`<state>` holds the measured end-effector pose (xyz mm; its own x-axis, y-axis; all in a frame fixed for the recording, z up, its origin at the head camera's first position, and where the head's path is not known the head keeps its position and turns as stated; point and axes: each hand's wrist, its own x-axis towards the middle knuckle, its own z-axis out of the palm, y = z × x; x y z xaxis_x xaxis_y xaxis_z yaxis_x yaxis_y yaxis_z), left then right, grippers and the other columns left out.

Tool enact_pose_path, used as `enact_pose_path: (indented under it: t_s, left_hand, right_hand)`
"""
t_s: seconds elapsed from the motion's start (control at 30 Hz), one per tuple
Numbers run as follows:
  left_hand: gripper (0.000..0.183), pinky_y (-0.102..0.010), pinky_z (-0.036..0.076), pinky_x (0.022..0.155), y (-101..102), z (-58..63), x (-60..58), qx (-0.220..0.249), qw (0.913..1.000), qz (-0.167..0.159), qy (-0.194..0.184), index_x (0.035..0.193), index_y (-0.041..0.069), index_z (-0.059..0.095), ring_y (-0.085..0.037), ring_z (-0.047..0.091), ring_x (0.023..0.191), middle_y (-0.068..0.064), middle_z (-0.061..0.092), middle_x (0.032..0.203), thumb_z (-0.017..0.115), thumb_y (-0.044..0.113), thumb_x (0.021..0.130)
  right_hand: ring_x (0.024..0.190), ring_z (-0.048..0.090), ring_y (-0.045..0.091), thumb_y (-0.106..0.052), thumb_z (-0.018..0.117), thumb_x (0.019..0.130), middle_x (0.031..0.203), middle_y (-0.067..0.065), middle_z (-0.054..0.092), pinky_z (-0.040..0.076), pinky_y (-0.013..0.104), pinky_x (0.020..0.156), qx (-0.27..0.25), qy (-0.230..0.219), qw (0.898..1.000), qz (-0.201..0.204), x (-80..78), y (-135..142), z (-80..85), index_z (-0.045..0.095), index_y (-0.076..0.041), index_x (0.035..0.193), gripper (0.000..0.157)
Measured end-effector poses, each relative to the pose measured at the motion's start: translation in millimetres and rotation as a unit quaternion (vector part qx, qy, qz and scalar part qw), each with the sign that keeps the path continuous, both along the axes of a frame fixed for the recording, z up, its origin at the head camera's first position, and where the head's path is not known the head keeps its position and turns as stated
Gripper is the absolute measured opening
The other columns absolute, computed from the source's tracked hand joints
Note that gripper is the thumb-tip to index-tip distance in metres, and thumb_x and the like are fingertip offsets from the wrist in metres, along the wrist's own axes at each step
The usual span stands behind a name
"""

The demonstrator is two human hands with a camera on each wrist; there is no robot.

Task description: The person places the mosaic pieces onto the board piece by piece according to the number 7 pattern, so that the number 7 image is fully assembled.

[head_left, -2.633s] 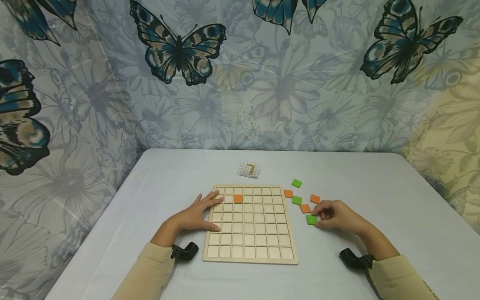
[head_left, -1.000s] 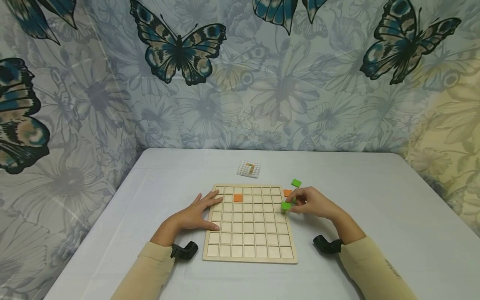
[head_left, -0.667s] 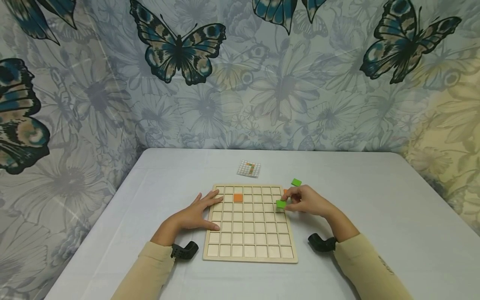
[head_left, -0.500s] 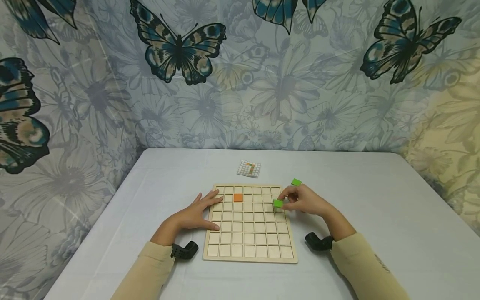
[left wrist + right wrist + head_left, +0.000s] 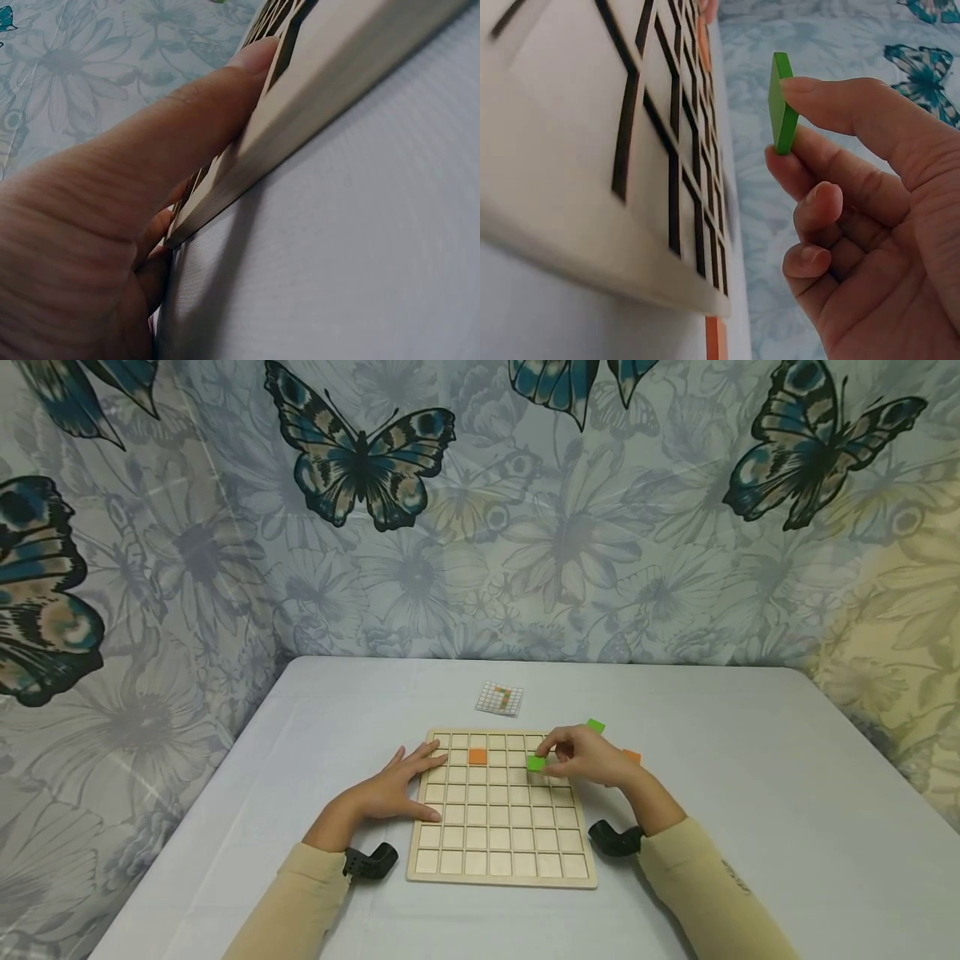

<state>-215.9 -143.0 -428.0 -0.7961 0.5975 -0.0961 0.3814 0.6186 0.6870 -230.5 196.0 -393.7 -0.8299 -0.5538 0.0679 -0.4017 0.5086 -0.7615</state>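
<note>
A wooden grid board [image 5: 498, 815] lies on the white table, with one orange square tile [image 5: 477, 757] set in a cell of its upper left part. My left hand [image 5: 388, 787] rests on the board's left edge, fingers spread and the thumb [image 5: 217, 90] lying over the rim. Between thumb and forefinger my right hand [image 5: 588, 757] pinches a green square tile [image 5: 536, 763]. In the right wrist view that green tile [image 5: 781, 105] is held up off the board, its other fingers curled below.
A small printed grid card [image 5: 498, 699] lies behind the board. Right of the board, a loose green tile [image 5: 596, 726] and an orange tile [image 5: 632, 756] show partly past my right hand, which hides other tiles there. A flowered, butterfly-printed cloth [image 5: 465, 568] hangs behind the table.
My right hand has picked the green tile from the table right of the board and carried it left, over the board's upper right cells. The left hand stays on the edge.
</note>
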Motion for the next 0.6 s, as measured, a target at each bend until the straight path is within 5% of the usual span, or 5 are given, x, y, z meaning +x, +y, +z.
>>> enact_pose_path:
  t_s: [0.23, 0.6]
  left_hand:
    - [0.092, -0.06, -0.003, 0.115, 0.6, 0.8, 0.6, -0.003, 1.0, 0.002, -0.004, 0.145, 0.018, 0.035, -0.037, -0.01, 0.143, -0.003, 0.008, 0.158, 0.08, 0.042, 0.069]
    - [0.092, -0.059, -0.004, 0.115, 0.3, 0.1, -0.4, -0.002, 1.0, 0.001, -0.002, 0.146, 0.018, 0.034, -0.036, -0.01, 0.144, -0.003, 0.008, 0.158, 0.08, 0.042, 0.069]
  right_hand:
    - [0.058, 0.042, 0.005, -0.015, 0.072, 0.081, 0.072, -0.001, 0.056, 0.037, 0.023, 0.048, -0.013, 0.039, 0.998, 0.037, -5.3, -10.8, -1.6, 0.068, -0.006, 0.096, 0.019]
    - [0.059, 0.042, 0.009, -0.011, 0.071, 0.081, 0.071, 0.002, 0.054, 0.036, 0.021, 0.052, 0.022, 0.017, 1.0, 0.005, -13.5, -29.2, 1.8, 0.068, -0.004, 0.098, 0.019]
